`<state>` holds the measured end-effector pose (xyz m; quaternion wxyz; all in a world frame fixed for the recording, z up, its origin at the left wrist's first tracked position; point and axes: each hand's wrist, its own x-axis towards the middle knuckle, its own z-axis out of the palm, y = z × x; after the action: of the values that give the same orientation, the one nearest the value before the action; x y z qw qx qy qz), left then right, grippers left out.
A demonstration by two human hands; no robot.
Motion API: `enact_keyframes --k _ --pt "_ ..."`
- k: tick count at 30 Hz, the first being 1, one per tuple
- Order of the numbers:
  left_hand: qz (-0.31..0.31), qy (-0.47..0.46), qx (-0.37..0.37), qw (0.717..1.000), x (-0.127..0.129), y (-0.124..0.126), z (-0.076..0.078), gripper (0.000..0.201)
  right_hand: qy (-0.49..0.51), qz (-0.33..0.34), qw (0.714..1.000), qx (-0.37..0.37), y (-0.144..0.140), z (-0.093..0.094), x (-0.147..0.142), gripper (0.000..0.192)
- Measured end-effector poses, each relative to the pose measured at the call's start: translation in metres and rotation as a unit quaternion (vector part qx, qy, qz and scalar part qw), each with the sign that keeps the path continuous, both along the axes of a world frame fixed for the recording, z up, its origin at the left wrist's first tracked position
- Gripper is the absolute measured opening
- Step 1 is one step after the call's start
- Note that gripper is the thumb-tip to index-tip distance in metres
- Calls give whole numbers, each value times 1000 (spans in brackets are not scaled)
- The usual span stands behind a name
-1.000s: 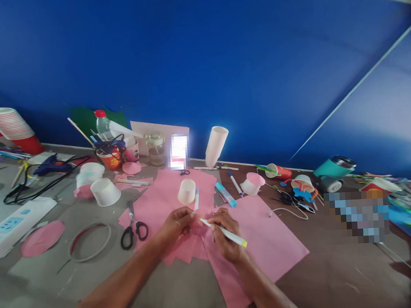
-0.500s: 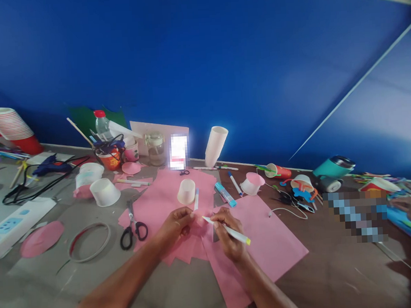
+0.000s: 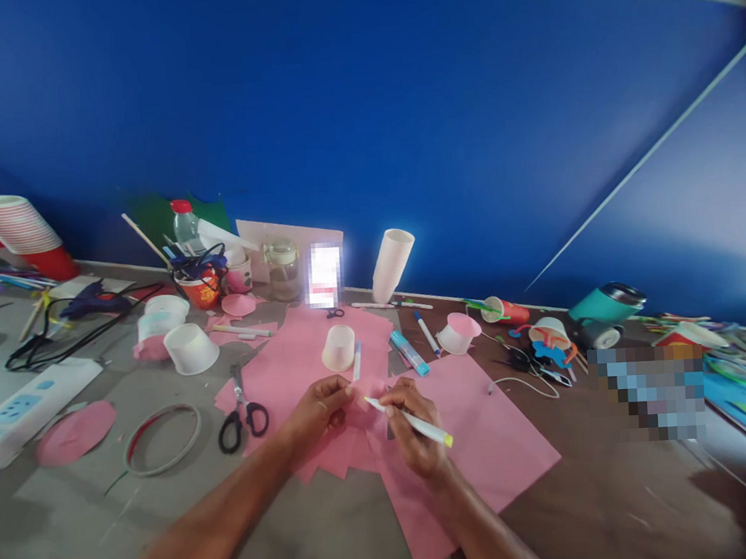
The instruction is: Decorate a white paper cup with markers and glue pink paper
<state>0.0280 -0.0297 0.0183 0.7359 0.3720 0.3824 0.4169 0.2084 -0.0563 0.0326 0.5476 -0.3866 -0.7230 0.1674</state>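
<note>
My left hand [image 3: 323,409] is closed, pinching a small pink paper piece [image 3: 371,390] above the pink sheets. In my right hand [image 3: 415,432] is a white marker [image 3: 426,428] with a yellow end, its tip at the small piece. Just beyond my hands a white paper cup [image 3: 338,349] stands upside down, beside a capped white pen [image 3: 357,361]. Under my right forearm lies a large pink paper sheet [image 3: 500,448]. Black-handled scissors [image 3: 243,420] rest left of my left hand.
Left are a tape roll [image 3: 130,459], a pink paper disc [image 3: 74,433] and a power strip [image 3: 35,406]. A cup stack [image 3: 393,262] leans by the blue wall. To the right are a pink-topped cup [image 3: 457,335], a glue stick [image 3: 409,353] and a teal tumbler [image 3: 605,305].
The marker tip has shifted slightly left and down over the small pink piece. At the far right, another person's hand has gone out of view. My left hand has stayed in place.
</note>
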Motion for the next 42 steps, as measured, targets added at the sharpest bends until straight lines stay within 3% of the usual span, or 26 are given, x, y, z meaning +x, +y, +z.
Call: enact_keyframes --k 13,25,29,33,38,42 --pt "5 -1 5 1000 0 0 2 37 -4 -50 998 25 3 -3 2 15" --pt "3 -6 -5 1000 -1 0 0 37 7 7 1000 -8 -1 2 0 14" --pt "2 -9 -5 1000 -1 -1 3 37 67 -25 996 -54 -2 -8 1 15" --pt "3 -17 -6 1000 -1 0 3 39 177 -92 974 -109 4 -15 0 33" --pt "5 -25 -10 1000 0 0 3 37 281 -102 929 -219 14 -10 -3 49" --pt "14 -44 -27 999 1 0 4 39 262 -77 927 -258 15 -7 -2 44"
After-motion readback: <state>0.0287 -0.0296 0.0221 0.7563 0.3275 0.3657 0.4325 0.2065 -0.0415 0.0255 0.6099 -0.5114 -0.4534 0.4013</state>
